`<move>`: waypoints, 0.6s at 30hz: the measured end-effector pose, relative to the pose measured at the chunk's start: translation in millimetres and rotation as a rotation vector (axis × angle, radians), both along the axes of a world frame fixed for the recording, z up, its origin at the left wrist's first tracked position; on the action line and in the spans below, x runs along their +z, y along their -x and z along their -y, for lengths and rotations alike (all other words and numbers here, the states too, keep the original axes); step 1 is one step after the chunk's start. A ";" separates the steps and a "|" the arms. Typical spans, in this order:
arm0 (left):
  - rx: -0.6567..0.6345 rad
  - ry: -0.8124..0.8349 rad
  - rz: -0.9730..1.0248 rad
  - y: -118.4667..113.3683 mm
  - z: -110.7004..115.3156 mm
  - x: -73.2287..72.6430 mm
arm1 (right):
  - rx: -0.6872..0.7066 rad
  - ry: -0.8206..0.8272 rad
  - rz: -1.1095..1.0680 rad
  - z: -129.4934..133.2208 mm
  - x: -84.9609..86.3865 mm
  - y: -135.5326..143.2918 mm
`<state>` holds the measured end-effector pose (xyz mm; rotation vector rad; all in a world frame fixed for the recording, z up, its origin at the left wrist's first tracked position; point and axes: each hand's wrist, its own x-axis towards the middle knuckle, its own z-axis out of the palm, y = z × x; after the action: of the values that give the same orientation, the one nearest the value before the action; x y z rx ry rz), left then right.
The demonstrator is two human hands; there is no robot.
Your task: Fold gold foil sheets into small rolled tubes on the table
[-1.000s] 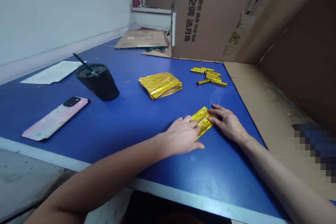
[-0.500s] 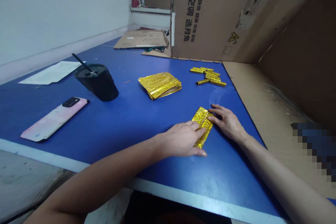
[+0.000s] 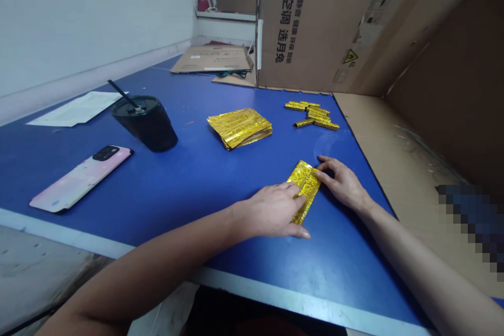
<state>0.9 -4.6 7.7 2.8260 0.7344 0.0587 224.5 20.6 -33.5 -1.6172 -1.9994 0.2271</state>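
Observation:
A sheet of gold foil paper (image 3: 312, 187), its sides folded in to a lengthwise seam, lies slanted on the blue table. My left hand (image 3: 275, 209) rests across its lower left part, pressing it down with fingers stretched and thumb apart; that part is covered. At the upper right edge, my right hand (image 3: 342, 181) has thumb and index finger closed on the paper. Farther back sits a stack of gold foil sheets (image 3: 240, 125). Several small gold foil rolls (image 3: 318, 115) lie in a loose pile behind my right hand.
A black tumbler with a straw (image 3: 151, 126) leans in view at the left, near a pink and white phone (image 3: 81, 181) and a pale paper sheet (image 3: 79, 108). Flattened cardboard (image 3: 212, 59) lies at the back. A tall cardboard box (image 3: 315, 26) borders the right.
The right side of the gold paper now lies flatter against the seam. My right thumb and index finger have drawn together at its upper right edge. My left hand has barely moved.

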 end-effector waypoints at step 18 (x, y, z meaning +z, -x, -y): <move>-0.014 0.007 0.020 1.9 -0.9 -4.5 | -0.080 0.007 0.021 -0.9 2.8 3.7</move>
<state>-1.0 -3.6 3.2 2.8197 0.7094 0.0814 220.8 21.6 -30.7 -1.7071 -1.9462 0.1881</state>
